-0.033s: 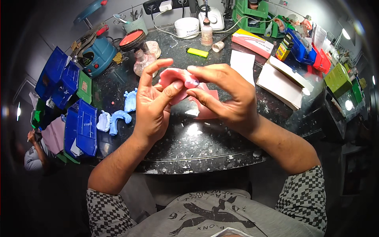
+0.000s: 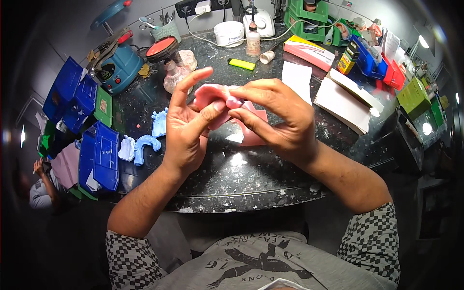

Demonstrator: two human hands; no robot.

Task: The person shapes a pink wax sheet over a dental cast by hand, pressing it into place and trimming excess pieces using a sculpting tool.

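While your left hand (image 2: 186, 126) grips the curved pink piece (image 2: 207, 92), thumb against it, your right hand (image 2: 289, 115) pinches its right end above the black counter (image 2: 212, 178).

Blue dental moulds (image 2: 146, 140) mark this dental workshop.

Left hand (image 2: 187, 128) and right hand (image 2: 289, 115) pinch close together.
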